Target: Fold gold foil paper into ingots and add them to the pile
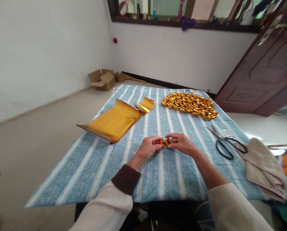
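Note:
Between my two hands, just above the striped cloth, is a small folded gold paper ingot [165,142]. My left hand [148,148] pinches its left end between thumb and fingers. On the opposite end, the fingers of my right hand [180,143] are closed as well. Ahead to the left lies a stack of gold foil paper sheets [113,120], its edges curling up. A smaller curled piece of gold paper [147,105] rests at the stack's far right corner. A crowded group of finished gold paper ingots [189,105] sits at the far right.
Black-handled scissors [223,139] lie partly spread on the blue and white striped tablecloth [85,179]. A beige towel [263,166] hangs over the right edge. An opened cardboard box [105,80] stands on the floor behind; a brown door [256,70] is at the right.

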Tool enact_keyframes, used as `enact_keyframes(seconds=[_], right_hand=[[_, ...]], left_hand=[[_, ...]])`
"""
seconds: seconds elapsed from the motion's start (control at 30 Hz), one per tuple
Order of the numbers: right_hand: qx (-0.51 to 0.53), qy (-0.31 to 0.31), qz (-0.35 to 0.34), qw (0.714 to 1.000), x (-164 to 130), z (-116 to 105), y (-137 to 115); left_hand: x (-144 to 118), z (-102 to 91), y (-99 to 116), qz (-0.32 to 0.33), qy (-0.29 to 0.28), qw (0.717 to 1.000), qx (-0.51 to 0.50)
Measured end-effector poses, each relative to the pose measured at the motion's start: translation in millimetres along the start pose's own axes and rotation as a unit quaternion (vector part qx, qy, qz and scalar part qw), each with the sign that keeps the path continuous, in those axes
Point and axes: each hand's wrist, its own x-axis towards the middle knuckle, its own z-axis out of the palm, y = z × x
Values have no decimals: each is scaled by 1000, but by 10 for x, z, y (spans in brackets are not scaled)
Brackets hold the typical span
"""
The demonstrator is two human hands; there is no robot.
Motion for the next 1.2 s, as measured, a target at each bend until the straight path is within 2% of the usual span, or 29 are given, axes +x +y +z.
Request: enact_keyframes(seconds=[0.17, 0.57, 0.77, 0.9, 1.2], right_hand=[[-30, 17, 4, 999, 1, 42, -10], [-24, 21, 26, 999, -44, 65, -55], [-14, 40, 32, 999, -48, 96, -11], [-43, 50, 20, 998, -51, 110, 11], [-57, 96, 24, 993, -79, 209, -66]], left_hand=[[-6, 7, 6, -7, 17, 1000, 6], [-2, 11, -12, -7, 9, 1000, 20], [-3, 2, -8, -28, -4, 1000, 13], [-9, 6, 12, -52, 1, 998, 23], [-9, 9, 22, -65, 14, 998, 16]])
